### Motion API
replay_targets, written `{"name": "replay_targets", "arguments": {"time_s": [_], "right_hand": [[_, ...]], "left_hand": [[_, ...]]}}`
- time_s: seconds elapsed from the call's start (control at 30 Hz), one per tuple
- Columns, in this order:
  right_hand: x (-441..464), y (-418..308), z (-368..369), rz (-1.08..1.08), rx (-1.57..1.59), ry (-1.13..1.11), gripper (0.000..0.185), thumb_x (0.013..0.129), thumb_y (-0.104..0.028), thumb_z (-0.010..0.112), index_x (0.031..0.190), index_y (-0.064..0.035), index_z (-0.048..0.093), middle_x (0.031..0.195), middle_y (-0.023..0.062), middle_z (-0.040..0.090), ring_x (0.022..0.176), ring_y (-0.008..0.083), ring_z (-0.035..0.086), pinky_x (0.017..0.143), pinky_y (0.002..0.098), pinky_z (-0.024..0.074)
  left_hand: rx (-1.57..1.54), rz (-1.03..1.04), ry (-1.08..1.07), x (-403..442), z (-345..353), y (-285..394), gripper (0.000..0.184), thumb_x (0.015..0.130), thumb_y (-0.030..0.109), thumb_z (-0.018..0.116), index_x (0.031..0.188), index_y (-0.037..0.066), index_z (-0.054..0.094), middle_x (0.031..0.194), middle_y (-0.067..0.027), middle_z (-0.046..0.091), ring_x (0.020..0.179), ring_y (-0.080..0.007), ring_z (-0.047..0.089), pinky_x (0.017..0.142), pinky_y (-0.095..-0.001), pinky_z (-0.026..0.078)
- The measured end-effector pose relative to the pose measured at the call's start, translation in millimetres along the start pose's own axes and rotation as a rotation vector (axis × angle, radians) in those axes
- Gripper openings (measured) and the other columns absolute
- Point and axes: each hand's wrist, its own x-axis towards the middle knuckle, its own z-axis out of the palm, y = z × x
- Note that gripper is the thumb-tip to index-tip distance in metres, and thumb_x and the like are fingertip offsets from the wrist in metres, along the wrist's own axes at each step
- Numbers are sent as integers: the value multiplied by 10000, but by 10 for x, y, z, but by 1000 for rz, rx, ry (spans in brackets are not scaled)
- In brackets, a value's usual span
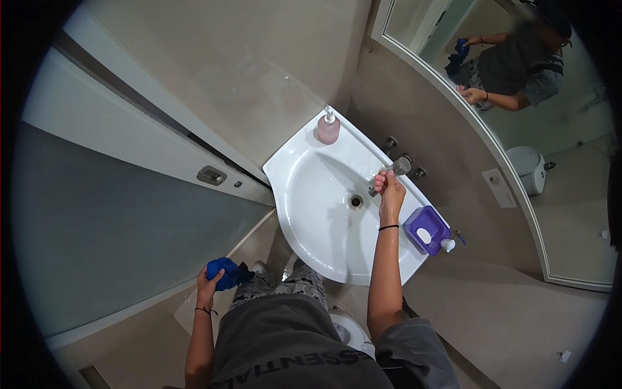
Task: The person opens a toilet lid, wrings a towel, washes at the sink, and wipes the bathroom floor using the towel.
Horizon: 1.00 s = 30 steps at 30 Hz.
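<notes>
My left hand (209, 282) grips a crumpled blue cloth (223, 273) low at the left, beside my legs and away from the sink. A darker end of the cloth hangs toward the right. Over the white sink (299, 223), my right hand (390, 194) is curled around the spout of the metal faucet (400, 166), its fingers bent and partly hiding it. The spout's tip shows just left of the fingers. Below and to the left of this hand lies the drain (356, 202). The basin surface looks wet.
A pink soap dispenser (328, 129) stands on the sink's far corner. On the right ledge is a purple pump container (427, 231) with a white top. A sliding door (142, 214) borders the left, and a framed mirror (551, 117) hangs at the right. A toilet (350, 330) is below.
</notes>
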Motion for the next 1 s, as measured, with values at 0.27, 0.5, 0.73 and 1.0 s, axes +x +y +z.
{"name": "replay_targets", "arguments": {"time_s": [0.27, 0.5, 0.73, 1.0], "right_hand": [[8, 106, -119, -21, 70, 182, 382, 1034, -323, 501, 930, 12, 652, 734, 73, 657, 566, 99, 556, 477, 235, 423], [357, 1278, -413, 582, 412, 100, 258, 1002, -222, 496, 765, -119, 487, 635, -19, 397, 491, 104, 328, 440, 240, 291], [327, 1438, -274, 494, 416, 42, 262, 1024, -222, 461, 780, -126, 468, 618, -40, 262, 487, 90, 253, 412, 253, 200], [101, 1275, -280, 330, 388, -65, 258, 1040, -212, 410, 802, -115, 438, 628, -38, 304, 516, 76, 300, 453, 241, 253]], "left_hand": [[14, 12, -8, 25, 32, 107, 395, 841, 175, 800, 1168, 22, 638, 1055, -61, 681, 942, -151, 642, 883, -291, 512], [-53, 42, 59, -87, -87, 154, 379, 852, 184, 791, 1162, 25, 645, 1050, -57, 681, 946, -148, 638, 885, -291, 503], [-42, 3, 104, -23, -289, 18, 423, 841, 199, 802, 1190, 28, 634, 1072, -61, 676, 966, -159, 637, 895, -300, 504], [-60, 18, 85, 65, -340, 22, 430, 841, 195, 801, 1195, 24, 626, 1079, -64, 675, 968, -159, 638, 897, -301, 506]]}}
